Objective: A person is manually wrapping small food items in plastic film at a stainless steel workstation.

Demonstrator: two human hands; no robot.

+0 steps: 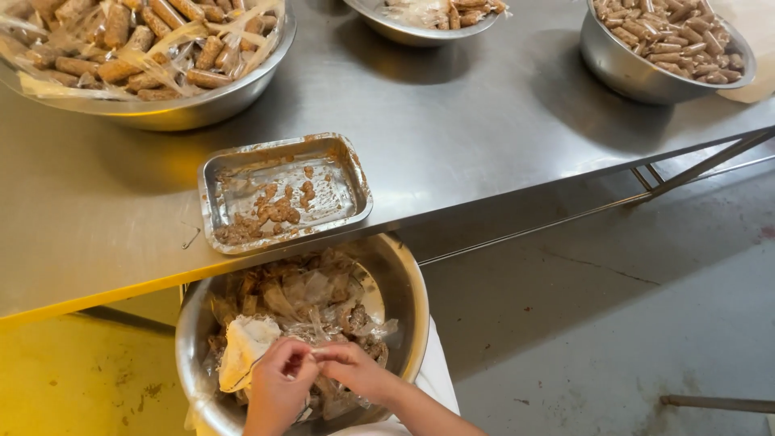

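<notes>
Both hands meet over the round steel bowl (404, 307) of crumpled wrappers at the near edge: the left hand (278, 387) and right hand (355, 367) pinch one thin clear plastic wrapper (319, 352) between closed fingertips, below the shallow rectangular metal tray (355, 173).

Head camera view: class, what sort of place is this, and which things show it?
Probably a food-preparation workshop: a stainless steel table, large metal bowls of wrapped sausage-like rolls, and both hands working over a bowl of discarded wrappers.

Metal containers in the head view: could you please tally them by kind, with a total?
Round steel bowls: 4 (large one top left, one at top centre, one top right, one under the hands)
Rectangular steel tray: 1
Total: 5
</notes>
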